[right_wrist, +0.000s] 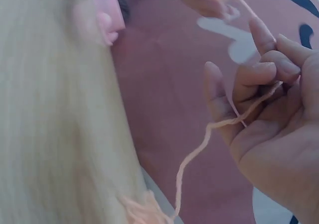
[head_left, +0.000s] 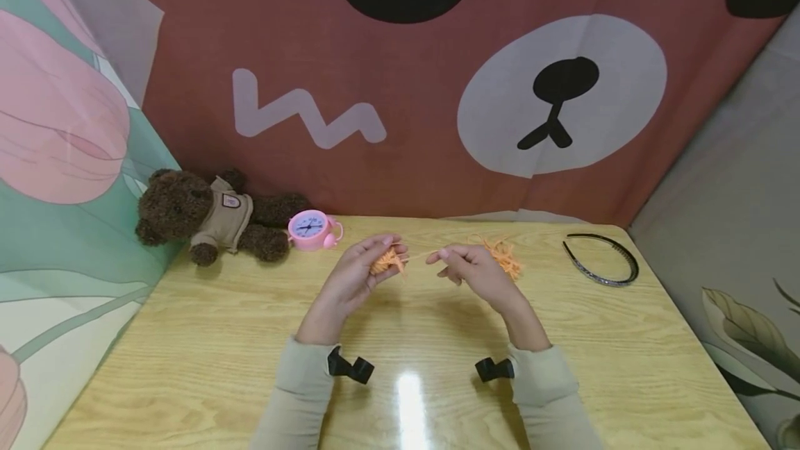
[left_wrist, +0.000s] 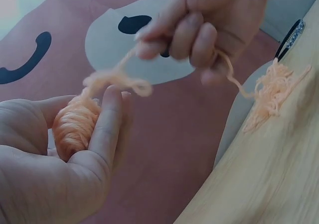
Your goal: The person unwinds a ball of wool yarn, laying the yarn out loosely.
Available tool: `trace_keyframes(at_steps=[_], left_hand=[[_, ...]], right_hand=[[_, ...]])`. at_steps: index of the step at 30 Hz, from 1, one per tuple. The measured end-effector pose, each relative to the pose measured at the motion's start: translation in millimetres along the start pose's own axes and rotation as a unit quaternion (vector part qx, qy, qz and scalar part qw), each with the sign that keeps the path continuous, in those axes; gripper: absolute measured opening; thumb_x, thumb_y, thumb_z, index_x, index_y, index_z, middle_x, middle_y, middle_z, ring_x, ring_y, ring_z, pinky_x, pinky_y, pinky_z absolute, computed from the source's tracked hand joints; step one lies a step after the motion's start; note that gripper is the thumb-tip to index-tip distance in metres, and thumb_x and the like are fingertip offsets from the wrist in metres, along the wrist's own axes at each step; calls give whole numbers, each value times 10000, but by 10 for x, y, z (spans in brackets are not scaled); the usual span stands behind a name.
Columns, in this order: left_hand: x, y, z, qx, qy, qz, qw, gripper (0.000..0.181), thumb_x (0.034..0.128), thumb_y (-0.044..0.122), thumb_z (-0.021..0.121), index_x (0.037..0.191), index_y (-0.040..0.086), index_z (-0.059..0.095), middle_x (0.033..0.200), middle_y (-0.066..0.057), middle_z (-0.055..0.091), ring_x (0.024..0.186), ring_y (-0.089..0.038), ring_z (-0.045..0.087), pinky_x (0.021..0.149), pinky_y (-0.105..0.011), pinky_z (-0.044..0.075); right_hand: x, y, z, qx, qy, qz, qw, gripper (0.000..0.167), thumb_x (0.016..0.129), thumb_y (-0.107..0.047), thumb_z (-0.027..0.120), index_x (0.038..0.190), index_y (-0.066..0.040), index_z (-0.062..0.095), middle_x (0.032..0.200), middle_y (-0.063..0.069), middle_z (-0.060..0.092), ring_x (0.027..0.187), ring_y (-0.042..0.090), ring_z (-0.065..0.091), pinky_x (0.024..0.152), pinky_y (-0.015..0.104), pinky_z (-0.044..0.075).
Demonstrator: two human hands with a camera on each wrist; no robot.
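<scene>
My left hand (head_left: pixel 362 266) holds a small wound bundle of peach-orange yarn (left_wrist: pixel 75 127) between thumb and fingers, above the table. Some loose loops stick out at the bundle's top. From it a strand (head_left: pixel 420 256) runs taut to my right hand (head_left: pixel 475 271), which pinches it between thumb and index finger. In the right wrist view the yarn passes on through the curled fingers of the right hand (right_wrist: pixel 279 104) and hangs down as a slack tail (right_wrist: pixel 182 169). That tail leads to a loose, tangled heap of the same yarn (left_wrist: pixel 271 94) on the table.
A brown teddy bear (head_left: pixel 228 217) lies at the table's back left, with a pink alarm clock (head_left: pixel 310 229) by its feet. A dark headband (head_left: pixel 603 282) rests at the right. Behind the wooden table (head_left: pixel 206 360) hangs a bear-print cloth (head_left: pixel 412 172).
</scene>
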State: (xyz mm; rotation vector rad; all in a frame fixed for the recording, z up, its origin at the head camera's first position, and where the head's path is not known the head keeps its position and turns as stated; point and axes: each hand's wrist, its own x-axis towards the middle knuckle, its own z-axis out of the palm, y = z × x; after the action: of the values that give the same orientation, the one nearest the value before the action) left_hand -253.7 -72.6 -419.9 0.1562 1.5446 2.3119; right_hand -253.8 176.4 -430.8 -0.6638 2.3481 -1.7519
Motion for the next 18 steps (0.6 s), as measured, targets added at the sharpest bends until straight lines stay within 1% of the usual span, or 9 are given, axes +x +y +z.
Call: trace_keyframes(at_steps=[3, 5, 7, 10, 13, 18], left_hand=[[9, 0, -19, 1, 128, -20, 9999, 408, 1094, 153, 448, 1427, -82, 457, 1160, -74, 680, 1009, -119, 716, 931, -271, 591], [17, 0, -34, 44, 216, -1, 9998, 392, 1093, 148, 450, 1416, -73, 469, 1172, -95, 680, 993, -119, 721, 918, -265, 596], [24, 0, -52, 129, 265, 33, 9996, 381, 1091, 151, 453, 1405, -63, 483, 1164, -90, 693, 991, -110, 721, 899, -255, 599], [30, 1, -77, 257, 257, 41, 9993, 355, 1089, 173, 467, 1378, -26, 520, 1119, -47, 707, 985, -107, 727, 882, -240, 598], [30, 1, -89, 271, 179, 40, 9995, 346, 1090, 176, 469, 1368, -19, 533, 1118, -38, 696, 1022, -120, 716, 917, -266, 596], [30, -1, -92, 172, 218, 56, 9996, 329, 1090, 147, 458, 1354, -32, 537, 1187, -102, 660, 1107, -166, 676, 973, -310, 579]], right_hand=[[-43, -7, -127, 370, 476, -155, 9981, 417, 1089, -350, 465, 1199, -25, 702, 610, 97, 400, 586, 244, 463, 895, 421, 606], [-65, 2, -206, 577, 792, -258, 9949, 456, 1088, -361, 460, 1232, 16, 673, 612, 87, 406, 589, 268, 456, 883, 405, 612], [-86, 10, -279, 733, 1094, -313, 9908, 481, 1086, -371, 460, 1251, 37, 654, 614, 71, 424, 591, 255, 462, 868, 401, 618], [-114, 24, -382, 945, 1461, -273, 9844, 491, 1081, -385, 464, 1252, 38, 644, 613, 15, 446, 589, 180, 474, 848, 377, 622], [-156, 32, -485, 1201, 1786, -222, 9763, 484, 1071, -402, 478, 1240, 19, 649, 606, -10, 466, 589, 149, 493, 828, 346, 621], [-255, 43, -652, 1810, 2281, -190, 9565, 432, 1052, -398, 520, 1218, -34, 683, 602, -19, 513, 596, 127, 547, 797, 298, 613]])
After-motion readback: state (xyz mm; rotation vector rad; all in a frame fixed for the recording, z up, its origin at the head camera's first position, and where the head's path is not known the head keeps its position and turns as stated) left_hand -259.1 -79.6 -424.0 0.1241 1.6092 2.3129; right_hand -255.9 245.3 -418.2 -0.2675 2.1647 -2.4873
